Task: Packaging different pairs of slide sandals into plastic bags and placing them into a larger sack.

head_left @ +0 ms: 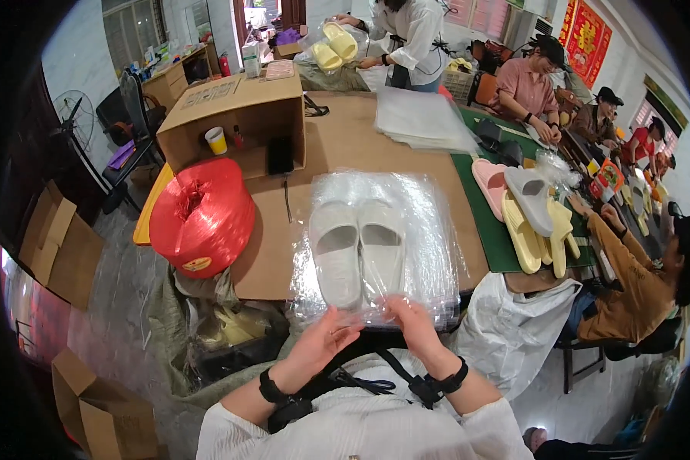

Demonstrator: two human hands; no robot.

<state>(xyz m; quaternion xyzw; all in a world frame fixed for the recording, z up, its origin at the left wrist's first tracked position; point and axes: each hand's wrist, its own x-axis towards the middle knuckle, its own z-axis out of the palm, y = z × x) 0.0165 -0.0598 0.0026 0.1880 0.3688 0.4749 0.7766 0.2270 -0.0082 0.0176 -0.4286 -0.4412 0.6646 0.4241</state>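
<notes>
A pair of pale grey slippers lies side by side in a clear plastic bag, toes away from me. The bag rests on a stack of clear bags at the table's near edge. At the bag's near right corner my right hand pinches the plastic beside the right slipper's heel. My left hand is by the left heel, thumb and fingers apart, its fingertips near the bag's edge. Whether the left fingers touch the plastic is hard to make out.
A red roll of plastic twine and a cardboard box holding a cup and phone stand left. Loose slippers lie on a green mat at right, near seated co-workers. Across the table, a person holds bagged yellow slippers. Clear sheets lie at the back.
</notes>
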